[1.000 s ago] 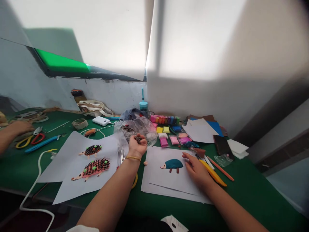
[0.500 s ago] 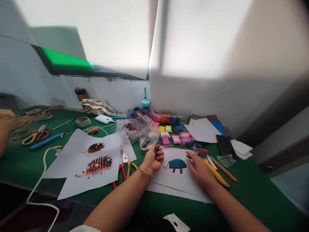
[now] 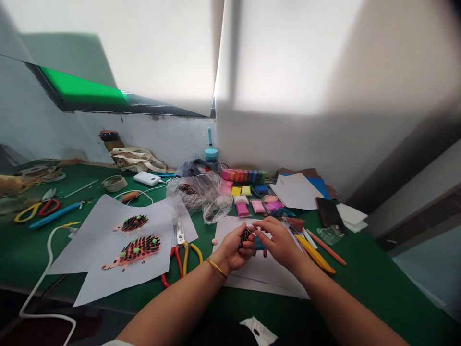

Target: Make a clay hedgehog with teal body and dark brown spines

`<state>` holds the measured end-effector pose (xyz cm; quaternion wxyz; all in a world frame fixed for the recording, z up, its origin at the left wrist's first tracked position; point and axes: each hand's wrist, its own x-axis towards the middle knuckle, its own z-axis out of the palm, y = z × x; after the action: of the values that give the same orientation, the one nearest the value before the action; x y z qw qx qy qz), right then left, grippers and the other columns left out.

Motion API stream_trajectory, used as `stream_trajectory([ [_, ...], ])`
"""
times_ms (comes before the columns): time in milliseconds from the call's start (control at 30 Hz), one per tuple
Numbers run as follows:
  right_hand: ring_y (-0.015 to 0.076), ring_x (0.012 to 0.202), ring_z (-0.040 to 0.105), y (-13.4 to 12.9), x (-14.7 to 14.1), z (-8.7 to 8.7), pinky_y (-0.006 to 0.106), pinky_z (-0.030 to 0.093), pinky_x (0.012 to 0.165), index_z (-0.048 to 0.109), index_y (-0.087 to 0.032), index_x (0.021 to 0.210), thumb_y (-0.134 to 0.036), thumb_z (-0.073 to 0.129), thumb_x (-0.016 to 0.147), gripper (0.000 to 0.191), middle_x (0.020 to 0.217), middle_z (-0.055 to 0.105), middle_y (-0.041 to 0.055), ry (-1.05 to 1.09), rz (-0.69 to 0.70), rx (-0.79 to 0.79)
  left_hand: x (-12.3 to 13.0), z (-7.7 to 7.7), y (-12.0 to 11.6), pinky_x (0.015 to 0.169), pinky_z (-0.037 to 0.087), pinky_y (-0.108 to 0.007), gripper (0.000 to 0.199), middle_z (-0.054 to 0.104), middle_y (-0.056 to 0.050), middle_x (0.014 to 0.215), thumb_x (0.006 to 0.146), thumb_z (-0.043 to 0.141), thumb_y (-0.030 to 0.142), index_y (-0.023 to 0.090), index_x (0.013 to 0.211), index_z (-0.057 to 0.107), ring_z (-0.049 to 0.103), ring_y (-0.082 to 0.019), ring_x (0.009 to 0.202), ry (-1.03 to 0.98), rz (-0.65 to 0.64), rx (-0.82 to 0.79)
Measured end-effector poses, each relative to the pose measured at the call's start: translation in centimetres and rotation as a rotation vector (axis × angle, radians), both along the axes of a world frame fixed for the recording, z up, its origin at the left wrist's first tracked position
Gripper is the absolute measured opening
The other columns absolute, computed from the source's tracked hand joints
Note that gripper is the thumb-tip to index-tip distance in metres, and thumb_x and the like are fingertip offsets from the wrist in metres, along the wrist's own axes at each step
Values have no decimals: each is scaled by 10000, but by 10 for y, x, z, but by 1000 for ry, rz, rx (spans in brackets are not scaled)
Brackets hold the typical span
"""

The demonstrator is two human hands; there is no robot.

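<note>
My left hand point(image 3: 236, 247), palm up with a gold bangle at the wrist, is curled around a handful of dark seeds point(image 3: 245, 235), which look like sunflower seeds. Fingers apart, my right hand point(image 3: 275, 240) reaches over to the edge of that handful. Both hands are above white paper point(image 3: 262, 276) bearing a teal clay hedgehog point(image 3: 259, 243), mostly hidden by the hands. To the left lie sheets with two finished-looking hedgehogs, a smaller one point(image 3: 135, 223) and a larger pink one point(image 3: 139, 251), both covered in dark spines with green dots.
Red-handled and yellow-handled scissors point(image 3: 181, 247) lie left of my left wrist. Behind are a plastic bag of seeds point(image 3: 196, 192) and colourful clay packets point(image 3: 242, 209). A yellow tool point(image 3: 317, 254) and pencil-like sticks lie right. Someone's hand point(image 3: 10, 185) shows at the far left.
My right hand has moved left, from beside the teal hedgehog to the seeds in my left hand, covering most of the hedgehog. The view has shifted slightly right.
</note>
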<state>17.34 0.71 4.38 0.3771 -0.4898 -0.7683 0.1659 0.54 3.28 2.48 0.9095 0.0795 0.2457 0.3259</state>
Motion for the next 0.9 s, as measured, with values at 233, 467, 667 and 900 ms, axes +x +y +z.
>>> stream_trajectory([
  [233, 208, 850, 602, 4, -6, 3, 325, 551, 669, 751, -250, 983, -313, 558, 892, 222, 887, 581, 54, 26, 54, -141, 4, -2, -6, 293, 197, -82, 325, 489, 14, 646, 971, 482, 408, 132, 807, 530, 400, -17, 386, 100, -60, 29],
  [467, 208, 839, 631, 4, -6, -10, 291, 559, 580, 770, -248, 929, -395, 588, 860, 243, 933, 620, 64, 201, 19, -180, 1, -3, -6, 300, 242, -80, 342, 495, 2, 663, 967, 483, 420, 120, 813, 543, 421, -24, 413, 25, -120, 2],
  [667, 245, 984, 634, 9, 12, -18, 370, 541, 824, 747, -227, 997, -431, 532, 889, 315, 1033, 678, 83, 253, -96, -136, -8, 3, 4, 307, 230, -73, 211, 465, 22, 656, 965, 492, 304, 133, 852, 543, 405, -21, 408, 59, -25, -8],
  [900, 266, 946, 664, 13, 48, -36, 395, 510, 834, 739, -211, 948, -414, 546, 822, 308, 1007, 740, 77, 126, -262, -370, -26, 1, 28, 316, 184, -95, 263, 422, 46, 636, 969, 499, 334, 156, 777, 471, 363, -18, 393, 133, 334, 23],
])
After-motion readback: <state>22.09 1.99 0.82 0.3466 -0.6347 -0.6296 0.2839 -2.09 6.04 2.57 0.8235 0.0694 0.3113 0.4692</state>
